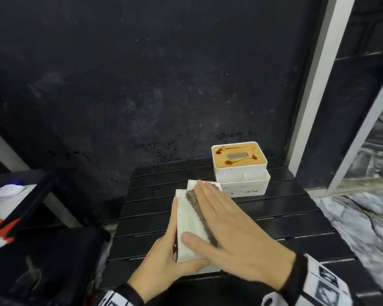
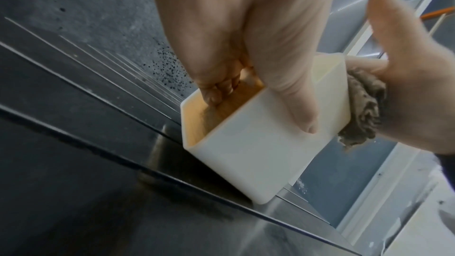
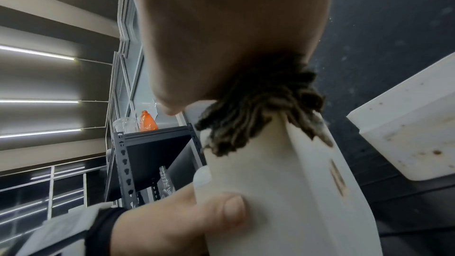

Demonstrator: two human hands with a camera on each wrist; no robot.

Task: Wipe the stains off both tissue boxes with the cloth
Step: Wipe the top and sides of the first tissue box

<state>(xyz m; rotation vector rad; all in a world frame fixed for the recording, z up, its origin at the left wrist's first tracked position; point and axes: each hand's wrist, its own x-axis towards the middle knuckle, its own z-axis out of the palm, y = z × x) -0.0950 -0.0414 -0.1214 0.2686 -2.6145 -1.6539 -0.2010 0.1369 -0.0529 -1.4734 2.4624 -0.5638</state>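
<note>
My left hand (image 1: 164, 261) grips a white tissue box (image 1: 187, 219) tipped on its side on the black slatted table (image 1: 274, 217). In the left wrist view its fingers (image 2: 216, 89) lie on the wooden lid and its thumb (image 2: 290, 94) on the box (image 2: 258, 153). My right hand (image 1: 237, 235) lies flat with straight fingers and presses a grey-brown cloth (image 1: 195, 206) onto the upturned side. The cloth (image 3: 258, 108) bunches under the palm. A second tissue box (image 1: 239, 155) stands upright behind, with brown stains on its wooden lid.
The second box's white front compartment (image 1: 243, 184) shows brown specks. A dark wall rises behind the table. A black case (image 1: 42, 250) sits at the left and marble floor (image 1: 363, 228) lies to the right. A metal shelf holds an orange bottle (image 3: 147, 122).
</note>
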